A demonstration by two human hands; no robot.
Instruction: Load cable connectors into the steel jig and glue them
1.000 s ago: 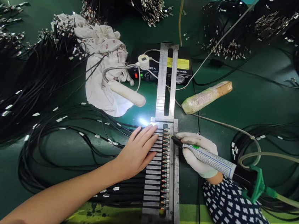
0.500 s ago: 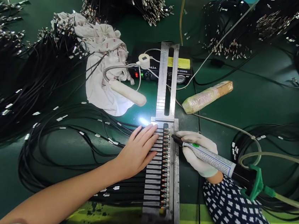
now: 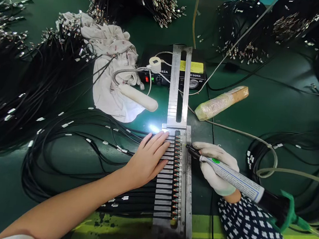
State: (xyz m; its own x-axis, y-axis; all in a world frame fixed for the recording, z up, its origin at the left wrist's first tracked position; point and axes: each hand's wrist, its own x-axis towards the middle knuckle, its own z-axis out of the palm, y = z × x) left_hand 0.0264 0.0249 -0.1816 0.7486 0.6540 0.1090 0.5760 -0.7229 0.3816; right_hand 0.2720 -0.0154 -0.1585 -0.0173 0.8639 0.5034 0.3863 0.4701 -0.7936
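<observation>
My left hand (image 3: 148, 160), bare, lies flat with fingers stretched over black cables (image 3: 133, 153) at the upper part of a slotted metal fixture (image 3: 165, 181). Several cables lie side by side in its slots. Their metal connector ends (image 3: 177, 171) line up along its right side, with small orange and green bits visible. My right hand (image 3: 217, 167), in a white glove, is closed around a glue dispensing syringe (image 3: 231, 177) with a printed label, a black tip and a green cap with a tube. The tip is over the fixture's right rail, just right of the upper connectors.
A lit white lamp (image 3: 138, 97) on a bendy neck rests by a crumpled white cloth (image 3: 110, 68). Behind the fixture stands a black dispenser box (image 3: 160, 76) with a gauge. A wrapped block (image 3: 221, 103) lies right. Cable bundles (image 3: 53, 66) crowd the left and back.
My right hand has drawn the syringe slightly right and down, so its tip is farther from the connectors. My left hand stays in place on the cables.
</observation>
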